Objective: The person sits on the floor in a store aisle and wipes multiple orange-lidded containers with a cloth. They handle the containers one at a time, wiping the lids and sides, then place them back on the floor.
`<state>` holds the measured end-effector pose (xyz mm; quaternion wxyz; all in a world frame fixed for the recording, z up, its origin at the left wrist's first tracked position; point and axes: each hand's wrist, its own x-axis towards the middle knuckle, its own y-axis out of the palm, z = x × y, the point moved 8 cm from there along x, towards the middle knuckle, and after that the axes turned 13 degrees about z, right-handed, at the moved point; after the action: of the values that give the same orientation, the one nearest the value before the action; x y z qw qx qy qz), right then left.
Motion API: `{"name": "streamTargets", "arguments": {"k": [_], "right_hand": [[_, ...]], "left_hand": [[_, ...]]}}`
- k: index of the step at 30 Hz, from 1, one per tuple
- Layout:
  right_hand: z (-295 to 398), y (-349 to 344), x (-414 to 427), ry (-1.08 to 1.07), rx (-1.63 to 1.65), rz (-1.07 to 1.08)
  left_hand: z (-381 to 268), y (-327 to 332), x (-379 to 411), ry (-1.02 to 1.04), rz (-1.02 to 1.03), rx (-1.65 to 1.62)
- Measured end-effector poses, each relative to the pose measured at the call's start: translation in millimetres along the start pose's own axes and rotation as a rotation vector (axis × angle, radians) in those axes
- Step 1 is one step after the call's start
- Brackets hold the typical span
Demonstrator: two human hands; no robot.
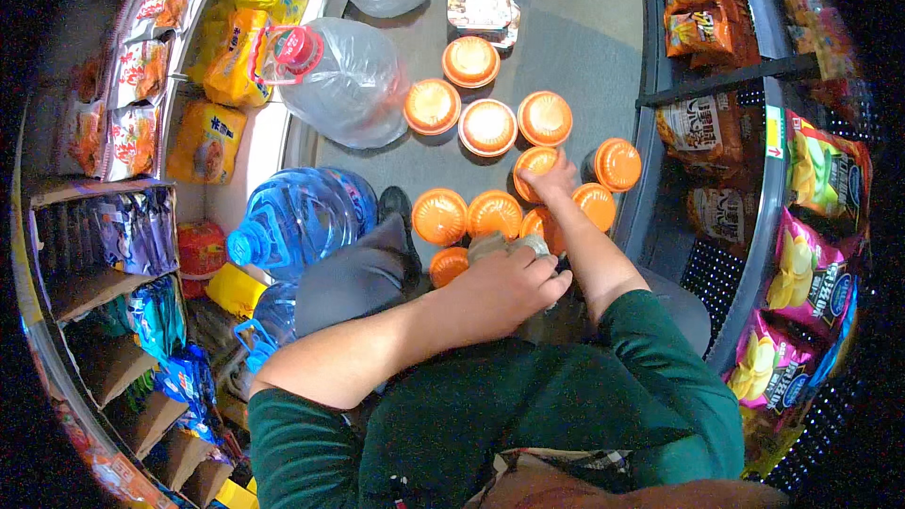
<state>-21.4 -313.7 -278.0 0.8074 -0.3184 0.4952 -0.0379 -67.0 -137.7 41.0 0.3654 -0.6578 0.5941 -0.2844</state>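
Observation:
Several round containers with ribbed orange tops (488,127) stand on the grey floor before me. My right hand (555,177) grips an orange-topped container (534,168) among them, its thumb on the top and fingers round the far side. Nearer my body, my left hand (512,283) is closed on a greyish cloth (491,244), close above the nearer containers; its palm side is hidden. Two flat packs with printed film (479,6) lie partly stacked beyond the orange tops.
Large clear bottles (346,85) and a blue water bottle (311,219) lie or stand to the left. Snack shelves (177,63) line the left, and a shelf with chip bags (795,276) borders the right. My shoe (394,205) is beside the containers.

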Motion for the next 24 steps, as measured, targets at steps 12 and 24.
{"name": "streamTargets", "arguments": {"k": [12,24], "right_hand": [[-29.3,-13.6,0.9,-0.1,0.099,-0.162],[-43.9,11.0,60.2,-0.123,0.263,0.135]], "left_hand": [[10.3,-10.7,0.8,-0.05,-0.005,-0.159],[19.6,-0.8,-9.3,-0.123,-0.034,-0.054]]}}
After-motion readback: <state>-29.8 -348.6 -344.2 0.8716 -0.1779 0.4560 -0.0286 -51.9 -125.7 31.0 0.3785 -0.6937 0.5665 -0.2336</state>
